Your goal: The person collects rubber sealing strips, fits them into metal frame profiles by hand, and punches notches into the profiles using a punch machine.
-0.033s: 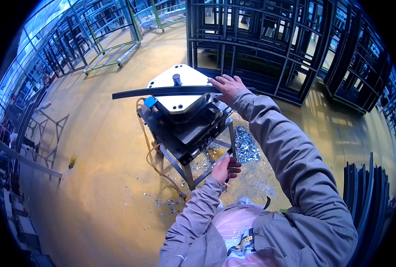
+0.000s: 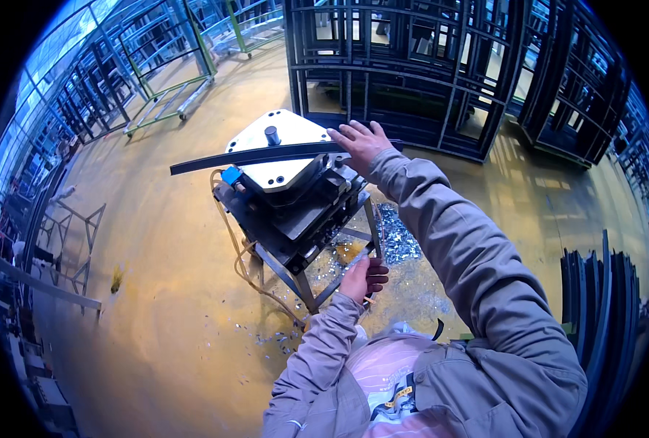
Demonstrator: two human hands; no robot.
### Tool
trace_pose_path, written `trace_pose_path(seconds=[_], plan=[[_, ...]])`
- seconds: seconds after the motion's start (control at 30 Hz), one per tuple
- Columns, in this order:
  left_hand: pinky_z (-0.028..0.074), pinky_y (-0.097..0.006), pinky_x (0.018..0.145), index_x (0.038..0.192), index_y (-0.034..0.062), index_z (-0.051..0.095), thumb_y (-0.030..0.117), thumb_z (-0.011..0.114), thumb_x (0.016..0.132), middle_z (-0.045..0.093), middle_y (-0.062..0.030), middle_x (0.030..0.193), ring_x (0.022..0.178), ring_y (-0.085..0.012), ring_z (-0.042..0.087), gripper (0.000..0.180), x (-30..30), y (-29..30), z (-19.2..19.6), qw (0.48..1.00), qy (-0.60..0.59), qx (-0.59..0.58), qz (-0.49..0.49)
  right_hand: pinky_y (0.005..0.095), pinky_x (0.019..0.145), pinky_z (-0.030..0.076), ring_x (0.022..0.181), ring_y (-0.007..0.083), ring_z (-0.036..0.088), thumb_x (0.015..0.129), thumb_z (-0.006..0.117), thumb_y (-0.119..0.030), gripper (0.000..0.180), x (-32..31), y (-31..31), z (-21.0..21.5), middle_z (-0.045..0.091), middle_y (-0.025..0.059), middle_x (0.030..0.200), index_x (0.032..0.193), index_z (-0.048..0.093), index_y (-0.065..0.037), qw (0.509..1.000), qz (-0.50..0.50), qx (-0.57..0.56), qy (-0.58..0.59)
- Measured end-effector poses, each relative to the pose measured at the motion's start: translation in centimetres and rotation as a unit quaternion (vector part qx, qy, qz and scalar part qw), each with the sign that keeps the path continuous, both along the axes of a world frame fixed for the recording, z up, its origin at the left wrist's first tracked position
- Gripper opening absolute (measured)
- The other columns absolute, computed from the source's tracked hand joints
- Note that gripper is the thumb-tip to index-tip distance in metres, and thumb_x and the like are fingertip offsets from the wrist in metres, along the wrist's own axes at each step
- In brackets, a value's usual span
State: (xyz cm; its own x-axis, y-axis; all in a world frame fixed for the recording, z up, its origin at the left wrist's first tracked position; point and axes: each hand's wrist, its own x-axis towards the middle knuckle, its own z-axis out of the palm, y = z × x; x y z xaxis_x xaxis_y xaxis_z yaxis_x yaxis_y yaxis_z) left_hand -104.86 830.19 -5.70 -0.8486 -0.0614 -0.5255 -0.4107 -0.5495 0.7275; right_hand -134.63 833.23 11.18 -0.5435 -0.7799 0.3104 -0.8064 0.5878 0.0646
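A yellow floor [image 2: 171, 292] holds a metal stand [image 2: 306, 290] and white-topped machine [image 2: 284, 215], a long dark strip [image 2: 244, 156] laid across it. The right hand [image 2: 363, 144], fingers spread, covers the strip's right part; the left hand [image 2: 363, 279] half-curls near the stand, its grip impossible to tell.

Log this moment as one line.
right hand: at long dark bar | bar: across white top plate | left hand: partly curled, apart from bar | floor: shiny scraps
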Motion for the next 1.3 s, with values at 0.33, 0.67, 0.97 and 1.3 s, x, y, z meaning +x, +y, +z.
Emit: trace_pose_path(seconds=[0.33,0.67,0.97,1.3], plan=[[0.065,-0.040,0.074,0.130,0.0080,0.074,0.040,0.058,0.124,0.083,-0.0104,0.109,0.091,-0.0249,0.081,0.036,-2.6,1.9,-15.5,0.982,-0.077,-0.009,-0.175,0.0640,0.129,0.042,0.155,0.0322,0.065,0.104,0.083,-0.028,0.052,21.2,35.6,-14.2,0.071,0.0117,0.161,0.154,0.074,-0.017,0.989,-0.133,-0.057,-0.033],[0.069,-0.041,0.076,0.130,0.0119,0.074,0.034,0.064,0.121,0.085,-0.0096,0.111,0.092,-0.0258,0.084,0.026,1.8,21.9,-11.8,0.917,-0.065,-0.023,-0.393,0.0532,0.123,0.052,0.144,0.0343,0.068,0.108,0.085,-0.038,0.059,64.7,73.3,-4.3,0.074,0.0115,0.152,0.159,0.071,-0.011,0.592,-0.805,-0.011,-0.042],[0.063,-0.036,0.076,0.139,0.0025,0.068,0.022,0.068,0.119,0.079,-0.0134,0.115,0.092,-0.0240,0.077,0.027,11.9,32.8,-8.8,0.861,-0.079,-0.038,-0.501,0.0497,0.115,0.054,0.136,0.0344,0.064,0.091,0.100,-0.033,0.078,67.3,69.8,-3.1,0.069,0.0118,0.140,0.156,0.070,-0.004,0.649,-0.760,0.016,-0.031],[0.065,-0.037,0.081,0.145,0.0033,0.069,0.023,0.070,0.120,0.082,-0.0125,0.121,0.098,-0.0243,0.082,0.031,13.7,37.7,-7.0,0.850,-0.029,-0.062,-0.523,0.0511,0.112,0.061,0.129,0.0383,0.067,0.096,0.095,-0.026,0.053,66.7,72.6,-2.2,0.069,0.0149,0.137,0.138,0.074,-0.003,0.625,-0.775,-0.071,-0.060]])
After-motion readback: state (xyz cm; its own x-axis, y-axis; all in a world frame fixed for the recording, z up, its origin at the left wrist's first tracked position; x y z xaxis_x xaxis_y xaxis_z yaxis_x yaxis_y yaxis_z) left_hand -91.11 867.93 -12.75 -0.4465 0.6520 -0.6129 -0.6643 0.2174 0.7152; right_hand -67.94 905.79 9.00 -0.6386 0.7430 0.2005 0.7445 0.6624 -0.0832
